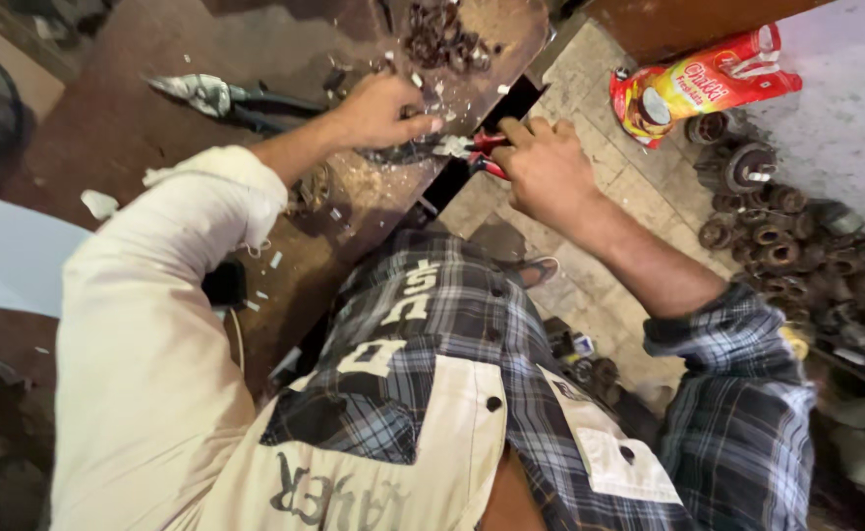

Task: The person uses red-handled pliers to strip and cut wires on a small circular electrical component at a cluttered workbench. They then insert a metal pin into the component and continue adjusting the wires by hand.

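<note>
My left hand [381, 110] rests on the brown workbench [138, 118], its fingers pinching a small dark metal part [403, 152] at the bench's edge. My right hand [543, 167] is closed around red-handled pliers [482, 152], whose jaws meet that part beside a pale scrap of metal [450, 146]. Both forearms come up from my plaid and cream shirt at the bottom of the view.
A pile of dark rusty rings [442, 37] lies at the bench's far end. Tin snips [226, 98] lie left of my left hand. A red snack pouch [698, 84] and a heap of rusty round parts [796, 246] sit on the floor at right.
</note>
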